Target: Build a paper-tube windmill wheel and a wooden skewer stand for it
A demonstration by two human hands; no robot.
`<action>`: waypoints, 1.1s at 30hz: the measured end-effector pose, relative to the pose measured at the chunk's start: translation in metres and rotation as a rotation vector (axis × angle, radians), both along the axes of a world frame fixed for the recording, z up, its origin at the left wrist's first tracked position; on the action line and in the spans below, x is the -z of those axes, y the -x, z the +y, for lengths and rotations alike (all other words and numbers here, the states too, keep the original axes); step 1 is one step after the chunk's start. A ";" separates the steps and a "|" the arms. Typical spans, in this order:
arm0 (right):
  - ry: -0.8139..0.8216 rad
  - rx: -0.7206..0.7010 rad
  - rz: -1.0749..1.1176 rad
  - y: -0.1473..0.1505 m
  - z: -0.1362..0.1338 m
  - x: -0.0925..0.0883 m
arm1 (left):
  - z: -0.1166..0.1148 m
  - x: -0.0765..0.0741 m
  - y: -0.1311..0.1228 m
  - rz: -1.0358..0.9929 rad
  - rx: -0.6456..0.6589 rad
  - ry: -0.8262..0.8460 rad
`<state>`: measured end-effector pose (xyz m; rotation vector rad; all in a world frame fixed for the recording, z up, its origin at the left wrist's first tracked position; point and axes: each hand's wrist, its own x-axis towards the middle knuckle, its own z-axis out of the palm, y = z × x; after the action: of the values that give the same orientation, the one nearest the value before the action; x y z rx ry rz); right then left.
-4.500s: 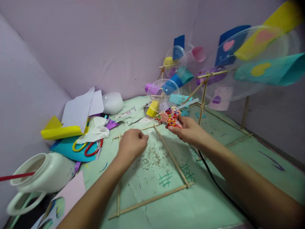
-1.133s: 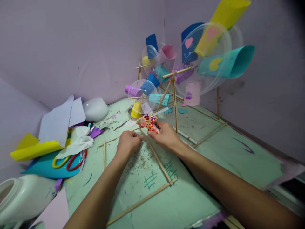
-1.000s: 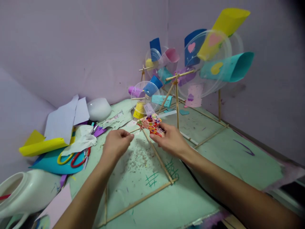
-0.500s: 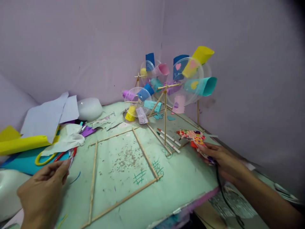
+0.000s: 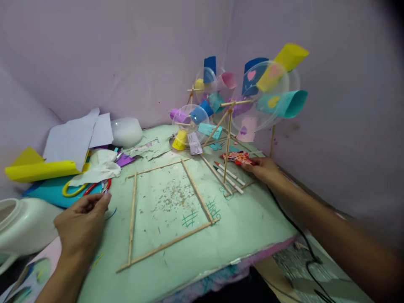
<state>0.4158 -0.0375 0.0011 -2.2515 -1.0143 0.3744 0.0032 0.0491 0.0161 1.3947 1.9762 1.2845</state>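
Note:
My right hand (image 5: 265,171) grips a flower-patterned glue gun (image 5: 237,158), low over the table behind the upright stick of a Ferris wheel model (image 5: 229,143). A black cord (image 5: 288,216) trails from it. My left hand (image 5: 82,223) is pinched closed by the red-handled scissors (image 5: 107,184); a small pale bit shows at its fingertips, too small to name. Between my hands, a four-sided frame of wooden sticks (image 5: 172,242) lies flat on the table. Felt-tip pens (image 5: 232,172) rest near the model's base.
More wheel models with clear discs and coloured paper cups, including a small one (image 5: 191,126), stand at the back. White paper (image 5: 71,136), yellow paper (image 5: 41,171) and a white container (image 5: 126,131) sit at the left. A white jug (image 5: 28,225) lies nearer. Walls close the back and right.
My right hand has moved the glue gun away from me and to the left, behind the model's stick. My left hand stays pinched. The whole view has shifted slightly.

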 end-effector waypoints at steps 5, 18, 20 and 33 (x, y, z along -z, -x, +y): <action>-0.070 -0.075 -0.328 0.028 -0.035 -0.020 | -0.005 0.001 0.002 0.074 0.080 -0.128; -0.537 -0.596 -0.058 0.113 -0.078 0.031 | -0.040 -0.030 0.038 0.157 0.695 0.330; -0.539 -0.617 -0.086 0.112 -0.078 0.035 | -0.051 -0.019 0.044 0.159 0.764 0.359; -0.554 -0.829 -0.315 0.115 -0.073 0.031 | -0.069 0.009 0.035 0.210 0.948 0.221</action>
<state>0.3005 -0.1101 -0.0300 -1.3396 -1.9291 0.0454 -0.0318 -0.0197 0.0070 2.0170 1.1897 0.4822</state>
